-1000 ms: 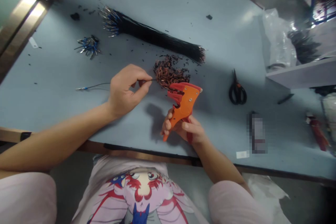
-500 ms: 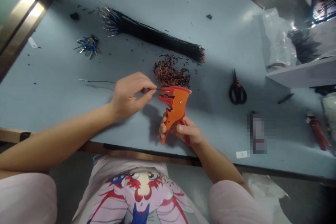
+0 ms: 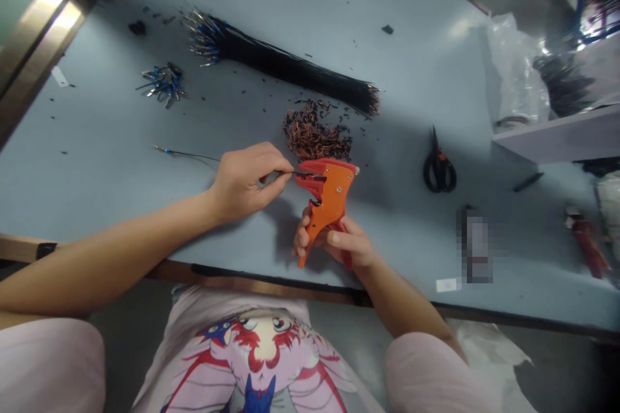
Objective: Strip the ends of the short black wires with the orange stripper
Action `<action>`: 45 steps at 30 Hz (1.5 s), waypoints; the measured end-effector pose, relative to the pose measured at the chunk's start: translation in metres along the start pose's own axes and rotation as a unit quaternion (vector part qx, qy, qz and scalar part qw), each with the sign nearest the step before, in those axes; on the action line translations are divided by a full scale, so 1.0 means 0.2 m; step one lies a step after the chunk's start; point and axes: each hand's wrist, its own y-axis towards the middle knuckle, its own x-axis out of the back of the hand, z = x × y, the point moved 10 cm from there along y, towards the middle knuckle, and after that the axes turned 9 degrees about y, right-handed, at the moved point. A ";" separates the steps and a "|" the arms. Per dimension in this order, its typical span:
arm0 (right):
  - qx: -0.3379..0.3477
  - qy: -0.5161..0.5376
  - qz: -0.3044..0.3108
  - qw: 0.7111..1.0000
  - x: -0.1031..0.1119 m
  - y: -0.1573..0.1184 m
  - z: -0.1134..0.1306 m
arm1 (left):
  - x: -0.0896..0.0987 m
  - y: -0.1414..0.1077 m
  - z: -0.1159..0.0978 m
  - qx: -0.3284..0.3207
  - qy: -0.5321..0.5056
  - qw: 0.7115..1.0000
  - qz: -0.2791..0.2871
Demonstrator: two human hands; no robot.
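Note:
Pinched in my left hand (image 3: 252, 179) is a thin black wire (image 3: 196, 155). Its blue-and-metal terminal end trails out to the left, and its other end lies between the jaws of an orange and red wire stripper (image 3: 333, 190). The fingers of my right hand (image 3: 339, 240) wrap around the stripper's handles, with the jaws pointing left. Just beyond the stripper is a heap of copper and black wire scraps (image 3: 317, 134). A long bundle of black wires (image 3: 290, 71) with terminals at its left end lies behind the heap.
A small pile of blue terminals (image 3: 165, 84) sits at the left. To the right are black scissors (image 3: 439, 164), a blurred-out rectangular object (image 3: 477, 245), a white label (image 3: 446, 285) and red-handled pliers (image 3: 588, 242). Clear plastic bags (image 3: 518, 71) stand at the far right.
My left hand has shifted slightly right and toward me with the wire. The wire's end now sits lower, between the jaws, and the stripper's jaws look closer together.

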 end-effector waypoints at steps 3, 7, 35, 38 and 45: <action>0.002 -0.001 0.001 1.000 0.00 0.00 0.00 | -0.01 0.00 0.00 0.002 0.003 1.000 0.009; -0.005 -0.008 -0.015 1.000 0.01 0.00 -0.01 | -0.01 0.00 0.00 0.004 0.011 1.000 0.011; -0.001 -0.083 -0.051 0.995 0.04 -0.01 0.01 | -0.01 0.00 -0.02 -0.010 0.065 0.998 0.021; -0.003 -0.087 -0.051 0.995 0.05 -0.01 0.01 | -0.01 0.00 -0.03 -0.021 0.069 0.997 0.020; -0.003 -0.092 -0.063 0.994 0.06 -0.01 0.01 | -0.02 0.00 -0.03 -0.031 0.094 0.995 0.030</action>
